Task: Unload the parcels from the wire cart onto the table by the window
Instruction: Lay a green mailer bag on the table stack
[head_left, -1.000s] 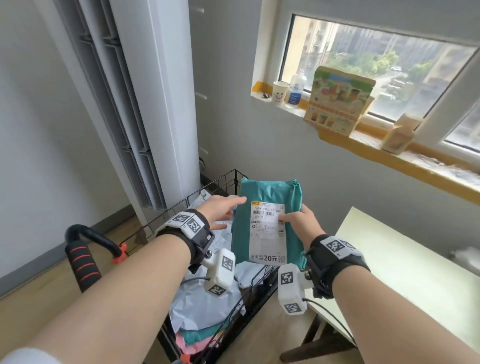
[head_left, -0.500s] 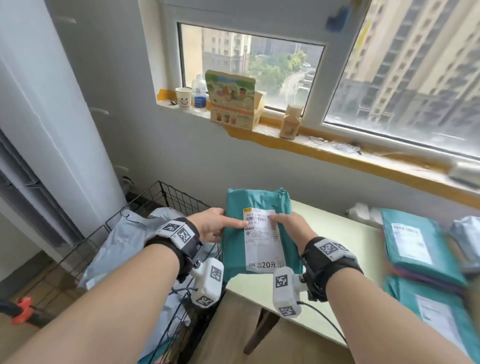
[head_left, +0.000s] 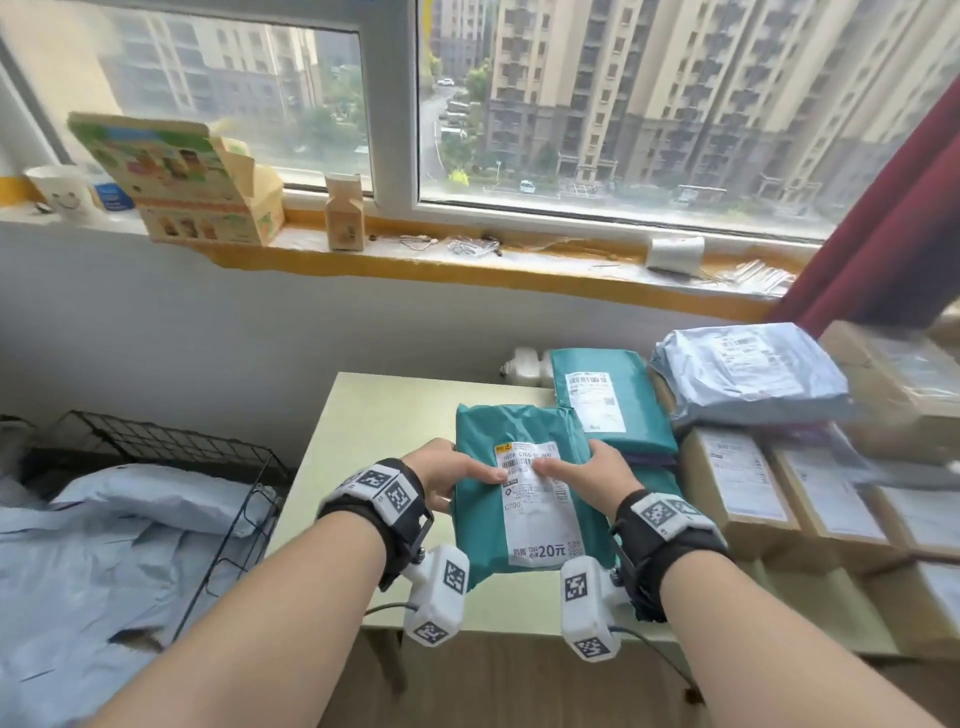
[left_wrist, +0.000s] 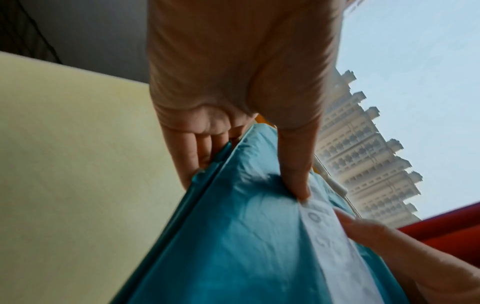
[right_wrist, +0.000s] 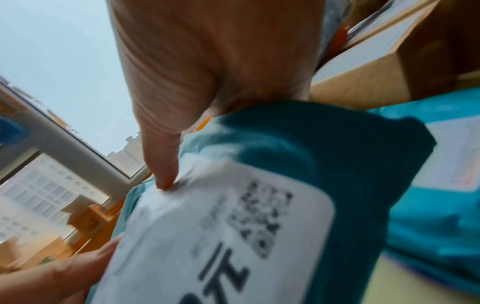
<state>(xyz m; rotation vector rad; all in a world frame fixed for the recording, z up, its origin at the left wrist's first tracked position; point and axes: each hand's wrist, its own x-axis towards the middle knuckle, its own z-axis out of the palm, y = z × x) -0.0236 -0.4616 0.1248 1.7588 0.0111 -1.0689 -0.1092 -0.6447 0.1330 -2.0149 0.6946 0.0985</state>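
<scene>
Over the near edge of the pale table (head_left: 384, 415) I've got the teal parcel (head_left: 483, 499) in both hands, label side up. My left hand (head_left: 444, 470) grips its left edge — thumb pressed on top at the white shipping label (head_left: 537, 512), fingers (left_wrist: 192, 156) tucked under the plastic. My right hand (head_left: 592, 475) pinches the right side the same way, thumb tip down on the label's top edge. Whether the parcel touches the tabletop I can't tell. Just beyond it lies another teal parcel (head_left: 608, 400), flat on the table under the window sill (head_left: 467, 265), with brown cardboard boxes (head_left: 737, 478) beside it to the right and a grey mailer bag (head_left: 748, 369) on top of the pile. Off to my left sits the wire cart (head_left: 171, 447), pale grey bags (head_left: 104, 545) heaped inside.
</scene>
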